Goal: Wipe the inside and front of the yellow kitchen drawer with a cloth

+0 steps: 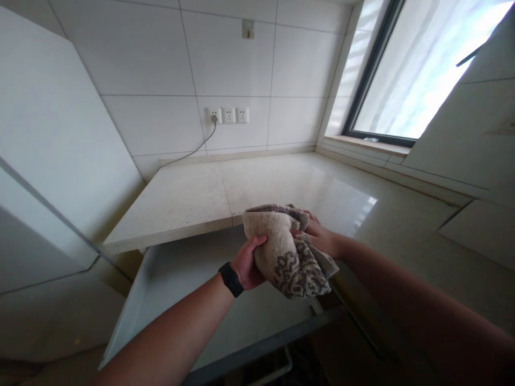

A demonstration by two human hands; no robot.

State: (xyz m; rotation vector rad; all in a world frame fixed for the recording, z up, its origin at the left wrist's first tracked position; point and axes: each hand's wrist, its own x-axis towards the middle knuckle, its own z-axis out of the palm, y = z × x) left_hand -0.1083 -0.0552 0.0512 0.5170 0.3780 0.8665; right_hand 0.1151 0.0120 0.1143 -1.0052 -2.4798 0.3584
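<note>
A beige towel (pixel 287 252) with a dark brown pattern hangs bunched between both hands, just in front of the countertop's edge. My left hand (pixel 248 264) grips its left side with the thumb over the cloth; a black watch sits on that wrist. My right hand (pixel 317 234) holds the right side, its fingers curled into the folds. The towel hangs above an open white drawer (pixel 169 279).
A pale stone countertop (pixel 281 182) runs to a tiled wall with a row of sockets (pixel 228 114), one with a cable plugged in. A window (pixel 414 69) is at the right. A white cabinet side (pixel 52 139) stands at the left.
</note>
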